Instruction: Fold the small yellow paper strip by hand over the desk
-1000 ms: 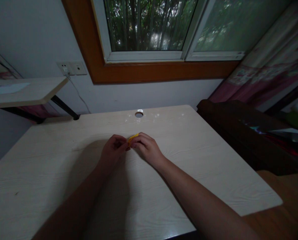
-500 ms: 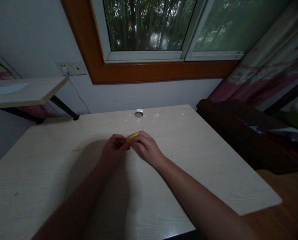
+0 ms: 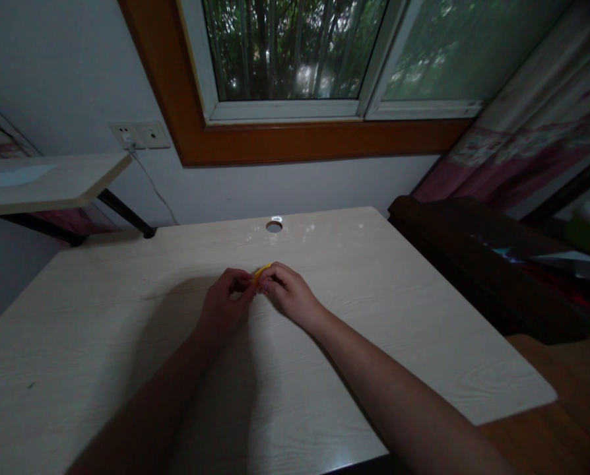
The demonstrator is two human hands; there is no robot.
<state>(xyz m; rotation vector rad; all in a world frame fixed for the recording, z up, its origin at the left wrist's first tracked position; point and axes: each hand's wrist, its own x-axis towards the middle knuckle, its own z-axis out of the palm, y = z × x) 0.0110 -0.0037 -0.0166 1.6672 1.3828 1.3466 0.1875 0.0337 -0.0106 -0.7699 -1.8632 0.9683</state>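
Observation:
A small, thin yellow piece (image 3: 262, 270) pokes out between my two hands over the middle of the desk. Most of it is covered by fingers, so its kind cannot be made out. My right hand (image 3: 288, 288) is closed around it, fingers curled over its right side. Thumb and forefinger of my left hand (image 3: 227, 295) are pinched together at its lower left end, and a gap shows inside the ring they form. The fingertips of both hands meet or nearly touch there.
The pale wood-grain desk (image 3: 404, 336) has a round cable hole (image 3: 274, 227) near its back edge. On the left stands a raised shelf (image 3: 92, 178) on black legs. A dark wooden piece of furniture (image 3: 453, 264) stands along the right side. A wall socket (image 3: 139, 136) holds a plugged-in white cable.
Less of the yellow piece shows, and it looks narrower. My left thumb and forefinger have moved slightly, forming a rounder ring. My right hand has shifted very little.

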